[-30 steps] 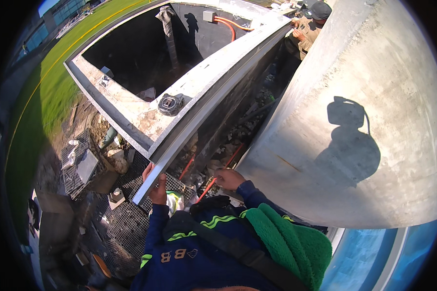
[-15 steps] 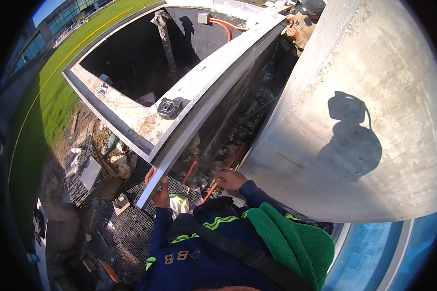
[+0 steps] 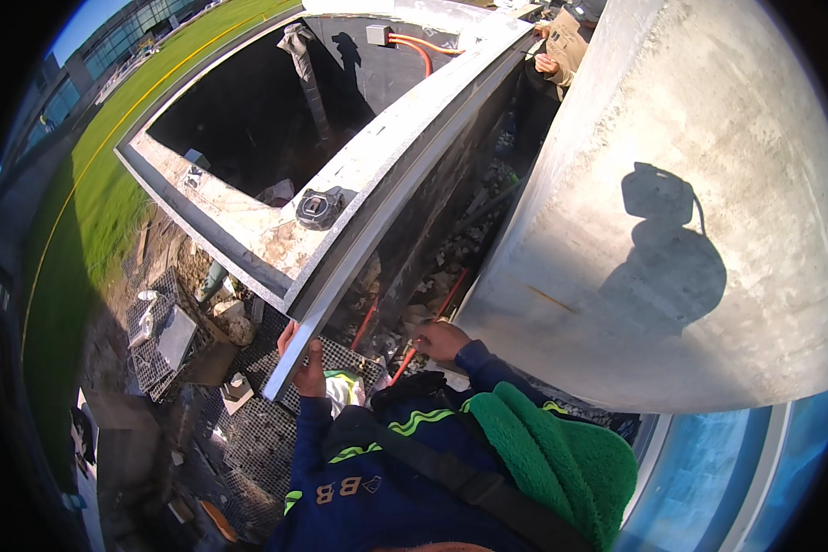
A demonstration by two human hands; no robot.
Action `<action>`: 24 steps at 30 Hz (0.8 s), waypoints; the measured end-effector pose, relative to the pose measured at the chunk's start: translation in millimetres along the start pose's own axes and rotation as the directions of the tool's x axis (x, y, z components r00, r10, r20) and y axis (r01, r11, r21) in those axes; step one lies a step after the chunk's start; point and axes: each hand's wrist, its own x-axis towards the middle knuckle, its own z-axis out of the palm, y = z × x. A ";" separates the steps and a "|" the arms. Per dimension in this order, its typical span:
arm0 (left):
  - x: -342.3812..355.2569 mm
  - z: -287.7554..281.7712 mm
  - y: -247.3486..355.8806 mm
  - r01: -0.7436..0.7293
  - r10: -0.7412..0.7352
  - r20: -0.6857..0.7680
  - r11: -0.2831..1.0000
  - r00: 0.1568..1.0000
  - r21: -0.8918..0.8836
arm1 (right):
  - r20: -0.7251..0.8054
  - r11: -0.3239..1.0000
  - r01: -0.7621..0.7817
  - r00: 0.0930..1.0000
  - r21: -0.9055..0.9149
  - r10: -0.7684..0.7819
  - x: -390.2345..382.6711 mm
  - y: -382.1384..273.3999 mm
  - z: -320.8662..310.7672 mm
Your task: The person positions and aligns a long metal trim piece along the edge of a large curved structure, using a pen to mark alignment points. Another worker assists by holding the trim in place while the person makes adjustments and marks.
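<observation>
My left hand (image 3: 307, 368) is wrapped round the near end of a long metal straightedge bar (image 3: 336, 294), thumb on one side and fingers on the other. The bar runs away along the side of a stone-topped wall (image 3: 267, 241). My right hand (image 3: 443, 340) hangs over the gap beside it, fingers curled together; whatever they pinch, if anything, is too small to make out. Just below those fingers passes an orange conduit (image 3: 402, 364). A squat black device (image 3: 319, 210) rests on the wall's corner.
A co-worker (image 3: 566, 46) crouches near the bar's far end, hands beside it. The curved concrete wall (image 3: 561, 276) closes in on my right. Rubble and dark mesh (image 3: 248, 432) lie on the left; an opening (image 3: 239, 110) gapes inside the stone-topped wall. Stones (image 3: 465, 230) fill the gap.
The view has shifted slightly. My left hand keeps its grip on the bar, and my right hand stays over the gap. The co-worker's hands and upper body have moved a little.
</observation>
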 end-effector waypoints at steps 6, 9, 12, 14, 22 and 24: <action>0.5 -1.7 -3.4 -0.008 0.008 0.005 1.000 1.000 0.009 | 0.002 0.999 0.000 1.000 -0.032 0.000 3.2 3.1 4.2; 0.4 -2.2 -3.7 -0.001 0.001 0.012 1.000 1.000 0.008 | -0.001 1.000 -0.011 1.000 -0.026 0.011 3.9 4.1 5.7; -0.5 -2.2 -3.1 0.006 -0.006 0.018 1.000 1.000 0.001 | 0.004 1.000 -0.016 1.000 -0.014 0.016 4.6 5.1 6.8; -0.8 -2.2 -3.4 0.015 -0.016 0.022 1.000 1.000 0.018 | 0.007 1.000 -0.016 1.000 -0.016 0.016 5.0 5.5 7.2; -2.9 -4.0 -10.4 0.047 -0.047 0.017 0.999 0.999 -0.001 | 0.002 0.999 -0.030 1.000 -0.019 0.030 2.5 2.4 4.7; -3.1 -4.0 -10.1 0.054 -0.054 0.017 0.999 0.998 0.004 | 0.016 0.999 -0.016 1.000 -0.034 0.017 2.8 2.2 3.7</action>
